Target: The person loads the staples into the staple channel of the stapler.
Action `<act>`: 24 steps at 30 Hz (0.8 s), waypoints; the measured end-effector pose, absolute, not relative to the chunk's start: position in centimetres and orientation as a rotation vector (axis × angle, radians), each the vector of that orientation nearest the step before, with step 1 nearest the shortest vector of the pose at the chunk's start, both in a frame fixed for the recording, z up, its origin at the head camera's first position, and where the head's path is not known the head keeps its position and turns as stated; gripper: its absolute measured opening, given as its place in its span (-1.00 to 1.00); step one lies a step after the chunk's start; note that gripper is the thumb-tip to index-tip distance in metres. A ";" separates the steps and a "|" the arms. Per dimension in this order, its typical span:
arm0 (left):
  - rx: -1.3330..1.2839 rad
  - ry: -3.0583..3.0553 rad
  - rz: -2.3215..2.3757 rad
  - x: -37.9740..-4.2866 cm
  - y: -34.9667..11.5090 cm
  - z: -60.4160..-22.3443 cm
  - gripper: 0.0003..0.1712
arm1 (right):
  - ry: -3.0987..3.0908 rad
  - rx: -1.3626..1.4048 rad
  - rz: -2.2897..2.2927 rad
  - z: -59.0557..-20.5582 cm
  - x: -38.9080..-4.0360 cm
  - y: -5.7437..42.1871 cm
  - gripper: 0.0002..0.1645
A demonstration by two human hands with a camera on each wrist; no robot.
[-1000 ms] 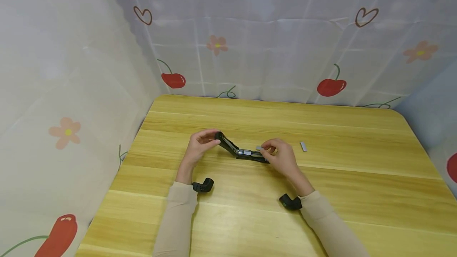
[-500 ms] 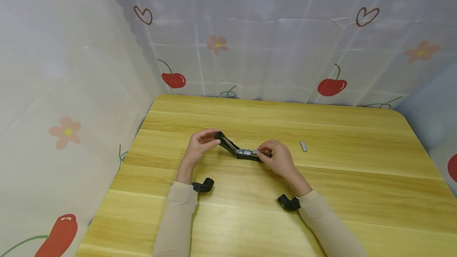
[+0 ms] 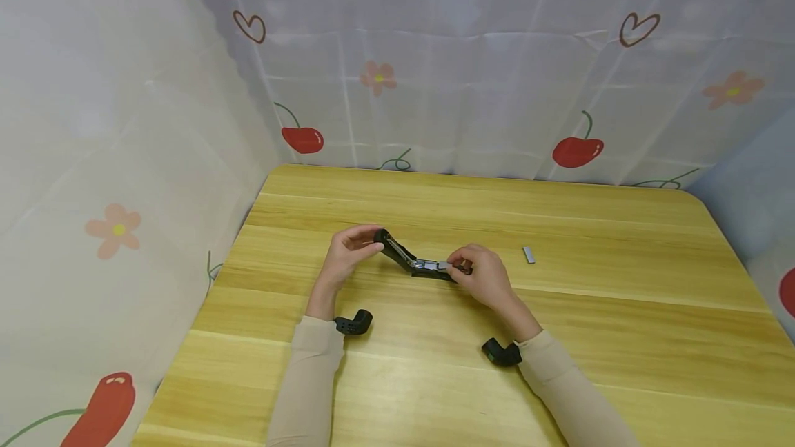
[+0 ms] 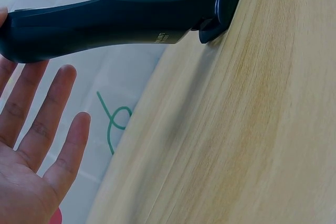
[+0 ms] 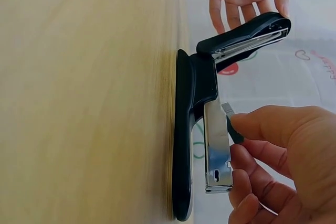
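A black stapler (image 3: 400,258) stands on the table with its top cover swung up and its metal magazine (image 5: 216,135) exposed. My left hand (image 3: 344,255) pinches the raised end of the cover between thumb and fingers; its other fingers (image 4: 50,114) are spread below in the left wrist view. With thumb and fingertips, my right hand (image 3: 488,276) pinches a small grey strip of staples (image 3: 444,265) right at the open magazine. In the right wrist view the strip (image 5: 228,109) shows partly beside the magazine, the rest hidden by the thumb and fingers.
A second grey staple strip (image 3: 528,254) lies on the wooden table (image 3: 609,336) to the right of my right hand. Black wrist cameras (image 3: 355,323) sit on both forearms. A patterned curtain (image 3: 459,102) hangs behind the table.
My right hand has brought the staple strip slightly left and down, from above the magazine onto it, then stayed nearly still. The left hand and stapler cover have not moved.
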State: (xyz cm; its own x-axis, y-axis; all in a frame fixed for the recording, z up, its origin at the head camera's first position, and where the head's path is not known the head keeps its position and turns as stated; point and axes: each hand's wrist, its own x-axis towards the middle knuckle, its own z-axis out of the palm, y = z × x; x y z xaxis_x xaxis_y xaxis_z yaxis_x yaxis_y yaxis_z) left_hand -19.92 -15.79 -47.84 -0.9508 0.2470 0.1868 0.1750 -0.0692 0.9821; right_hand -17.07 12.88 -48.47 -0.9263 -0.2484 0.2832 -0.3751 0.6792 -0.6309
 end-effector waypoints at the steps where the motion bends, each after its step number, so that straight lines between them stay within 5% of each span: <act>1: 0.481 2.107 2.210 -19.9 -15.8 -47.8 -0.54 | -2.718 0.510 1.074 -48.5 -17.1 12.9 -0.93; 24: 0.467 2.123 2.203 -19.9 -15.7 -47.8 -0.56 | -2.791 0.526 0.952 -48.2 -17.1 12.7 -0.91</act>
State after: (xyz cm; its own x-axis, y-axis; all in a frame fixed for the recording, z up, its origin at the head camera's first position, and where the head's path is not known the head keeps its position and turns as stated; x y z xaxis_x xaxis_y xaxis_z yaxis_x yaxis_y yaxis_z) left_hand -19.85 -15.74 -47.80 -0.9534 0.2404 0.1824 0.1734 -0.0584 0.9831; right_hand -17.13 12.71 -48.19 -0.9281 -0.2789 0.2468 -0.3716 0.7376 -0.5637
